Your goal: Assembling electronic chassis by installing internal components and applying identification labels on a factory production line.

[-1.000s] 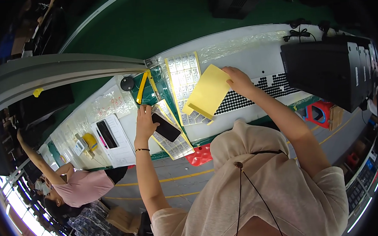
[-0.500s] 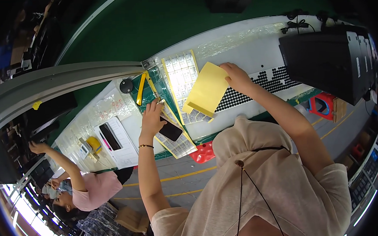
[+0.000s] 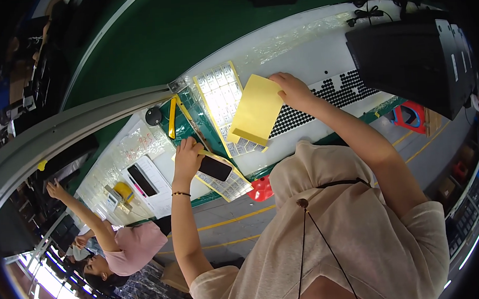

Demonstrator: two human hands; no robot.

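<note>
My left hand [image 3: 188, 158] is closed at the near end of a dark-screened phone [image 3: 215, 168], thumb along its edge. Beneath the phone lies a narrow yellow-edged label sheet [image 3: 230, 189], partly covered by the phone and hand. My right hand [image 3: 293, 91] pinches the upper right edge of a plain yellow sheet [image 3: 257, 106], whose lower edge shows a folded strip. This sheet overlaps a larger sheet of printed labels [image 3: 218, 92] on the table. A yellow cutter knife [image 3: 172, 118] lies on a green mat [image 3: 184, 132] beyond my left hand.
Rows of black dots on a white sheet [image 3: 324, 103] extend right towards black equipment [image 3: 405, 65]. A round black object [image 3: 153, 116], papers with another phone [image 3: 143, 179], and a yellow tape measure [image 3: 123, 192] lie left. A person in pink [image 3: 139, 245] works beyond them. A metal post [image 3: 107, 106] crosses left.
The view has shifted slightly. My left hand has come a little nearer to me, and the phone and narrow label sheet have shifted too. My right hand still holds the yellow sheet.
</note>
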